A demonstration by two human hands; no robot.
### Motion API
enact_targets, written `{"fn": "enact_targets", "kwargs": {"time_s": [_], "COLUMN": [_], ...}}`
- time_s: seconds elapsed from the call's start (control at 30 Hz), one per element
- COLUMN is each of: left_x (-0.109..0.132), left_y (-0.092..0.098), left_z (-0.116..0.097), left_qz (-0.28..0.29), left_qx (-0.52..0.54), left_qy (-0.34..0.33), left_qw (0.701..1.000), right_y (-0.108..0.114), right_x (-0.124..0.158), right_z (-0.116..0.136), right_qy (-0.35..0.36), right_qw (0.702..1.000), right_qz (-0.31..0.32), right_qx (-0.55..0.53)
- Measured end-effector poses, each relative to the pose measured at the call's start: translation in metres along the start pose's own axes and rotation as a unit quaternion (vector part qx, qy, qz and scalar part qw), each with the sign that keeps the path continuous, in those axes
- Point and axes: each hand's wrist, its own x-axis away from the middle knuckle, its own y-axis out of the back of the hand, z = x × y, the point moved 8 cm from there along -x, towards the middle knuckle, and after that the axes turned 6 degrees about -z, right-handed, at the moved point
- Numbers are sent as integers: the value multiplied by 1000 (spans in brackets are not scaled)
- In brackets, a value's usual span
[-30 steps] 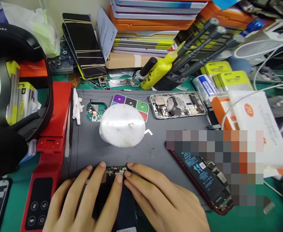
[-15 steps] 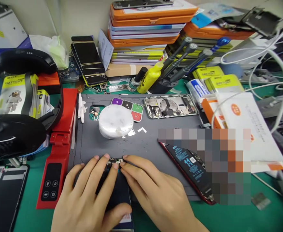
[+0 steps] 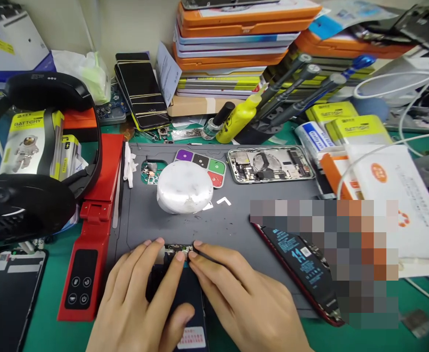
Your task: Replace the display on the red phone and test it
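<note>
Both my hands rest on a black phone screen panel (image 3: pixel 187 291) lying at the near edge of a grey work mat (image 3: pixel 229 225). My left hand (image 3: pixel 141 298) grips the panel, fingers over its left side and thumb curled onto its lower part. The fingers of my right hand (image 3: pixel 243 298) are pressed together on the panel's upper right corner. My fingertips from both sides meet at a strip of small metal parts (image 3: pixel 177 250) along the panel's top edge.
On the mat are a white round lump (image 3: pixel 185 193), an open phone chassis (image 3: pixel 269 164) and a red phone with its battery exposed (image 3: pixel 302 264). A red device (image 3: pixel 89 230) and black headphones (image 3: pixel 34 161) stand left. Boxes (image 3: pixel 236 29), tools and cables crowd the back and right.
My left thumb has curled round onto the panel's lower part. Both hands stay at the panel's top edge; the view has pulled back and shifted slightly.
</note>
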Motion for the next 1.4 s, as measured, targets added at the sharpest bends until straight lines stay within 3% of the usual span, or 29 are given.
{"fn": "enact_targets", "kwargs": {"time_s": [0.27, 0.43, 0.67, 0.87, 1.13, 1.27, 1.4], "left_x": [4, 4, -1, -5, -5, -4, -5], "left_y": [-6, -7, -2, 5, 4, 4, 2], "left_z": [0, 1, 0, -4, -4, -4, -2], "left_qz": [4, 9, -20, -62, -70, -85, -96], "left_qx": [-23, -10, 23, 13, 12, 15, 1], "left_qy": [-28, -41, -22, -15, 1, -13, -37], "left_qw": [999, 999, 999, 998, 997, 996, 995], "right_y": [-9, -6, 4, -4, -7, 8, 25], "right_x": [13, 11, 0, 0, -1, 3, 29], "right_z": [-7, -7, -9, -3, -8, -8, -3], "right_qy": [16, 9, -54, -28, -40, -97, -155], "right_qw": [998, 999, 998, 999, 997, 985, 961], "right_qz": [58, 49, 7, 5, 16, -23, -40], "right_qx": [10, 5, -32, -21, -56, -142, -227]}}
